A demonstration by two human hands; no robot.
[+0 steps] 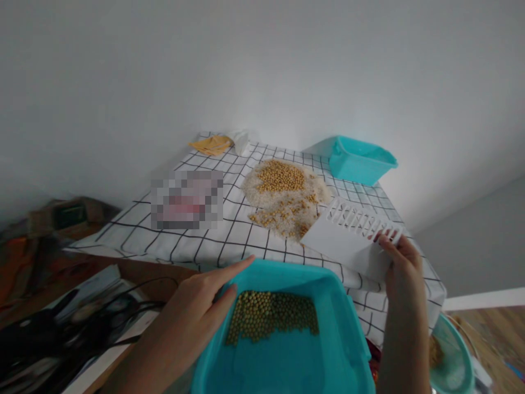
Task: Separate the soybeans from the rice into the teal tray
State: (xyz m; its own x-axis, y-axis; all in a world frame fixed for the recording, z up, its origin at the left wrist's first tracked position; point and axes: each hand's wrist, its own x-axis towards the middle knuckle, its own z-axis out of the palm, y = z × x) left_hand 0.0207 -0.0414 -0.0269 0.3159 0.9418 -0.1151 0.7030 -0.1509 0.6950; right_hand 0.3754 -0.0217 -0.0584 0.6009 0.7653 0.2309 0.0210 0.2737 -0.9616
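Observation:
My left hand (199, 303) grips the left rim of a turquoise plastic basin (283, 361), its thumb on the inner side and its index finger stretched along the far corner. Round yellowish-green beans (262, 312) cover part of the basin's bottom. In my right hand (404, 262) is a white slotted plastic board (348, 235), the fingers hooked at its slots. The board tilts over the table's front right, its left corner touching or close to a spread pile of rice (262, 200) with yellow beans (283, 175) on top.
A white checked cloth (233, 241) covers the table. A second turquoise basin (361, 158) stands at the back right. Yellow folded cloth (211, 145) and crumpled white material (241, 141) lie at the back left. Cables (135, 306) clutter the left; a pale green bucket (453, 355) stands lower right.

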